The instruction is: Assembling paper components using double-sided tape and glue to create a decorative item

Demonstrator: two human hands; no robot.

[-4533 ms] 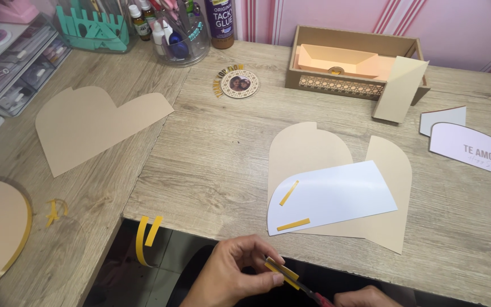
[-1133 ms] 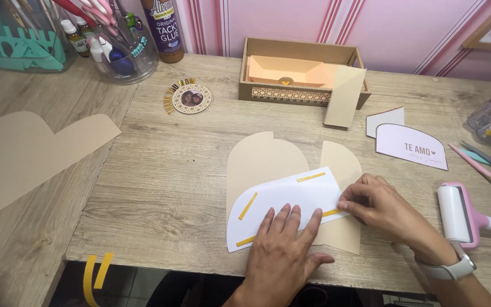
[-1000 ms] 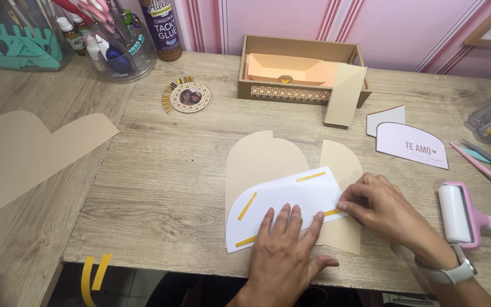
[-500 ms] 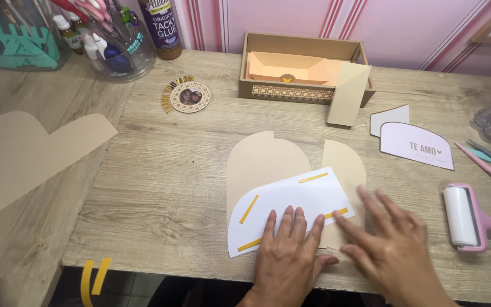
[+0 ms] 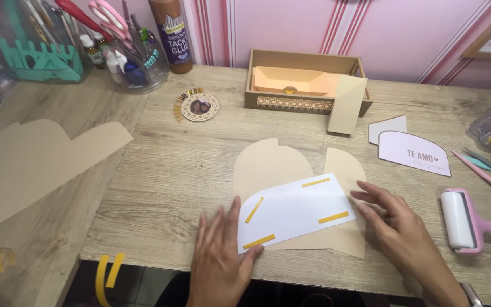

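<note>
A white paper piece (image 5: 294,211) with several yellow tape strips lies on a tan card cut-out (image 5: 274,165) near the table's front edge. My left hand (image 5: 220,256) lies flat on the table, fingers apart, its thumb touching the white paper's lower left corner. My right hand (image 5: 396,224) is open with spread fingers, resting on the tan card just right of the white paper. Neither hand holds anything.
A pink roller (image 5: 467,219) lies at the right. A brown box (image 5: 305,82) with a tan card leaning on it stands at the back. A white printed card (image 5: 413,153), a round photo tag (image 5: 200,107), a glue bottle (image 5: 170,34), a tool jar (image 5: 132,57) and a second tan cut-out (image 5: 41,162) lie around.
My right hand has let go of the paper's right edge and drawn back to the right. My left hand has slid off the paper to its lower left corner.
</note>
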